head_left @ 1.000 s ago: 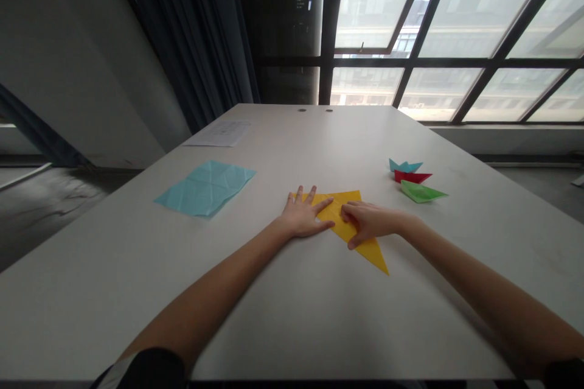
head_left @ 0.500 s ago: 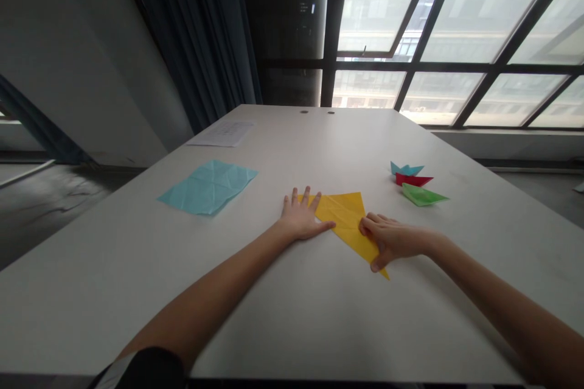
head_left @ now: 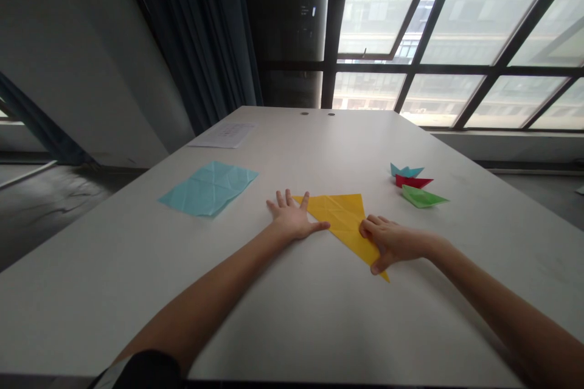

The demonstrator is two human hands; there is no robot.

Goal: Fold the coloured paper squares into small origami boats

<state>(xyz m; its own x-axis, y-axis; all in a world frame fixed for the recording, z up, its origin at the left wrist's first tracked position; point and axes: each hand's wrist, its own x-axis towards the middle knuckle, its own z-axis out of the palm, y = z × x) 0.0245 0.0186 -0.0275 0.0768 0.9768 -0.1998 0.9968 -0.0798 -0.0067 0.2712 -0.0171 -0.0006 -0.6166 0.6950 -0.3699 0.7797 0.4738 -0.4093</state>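
A sheet of yellow paper [head_left: 340,212], folded into a triangle with crease lines, lies on the white table in front of me. My left hand [head_left: 292,218] is spread open at its left corner, with the index finger and thumb at the long folded edge. On the right side, my right hand [head_left: 387,240] has curled fingers resting on the paper and the thumb near its lower corner. Those fingers and the thumb cover part of the right edge.
Creased light-blue paper [head_left: 210,188] lies to the left, and a printed white sheet [head_left: 223,134] is behind it. Folded paper boats in blue [head_left: 407,171], red [head_left: 413,182] and green [head_left: 423,196] stand at the right on the white table [head_left: 283,316].
My left hand has slid left along the yellow paper, uncovering more of its left corner. My right hand and the paper have stayed in place.
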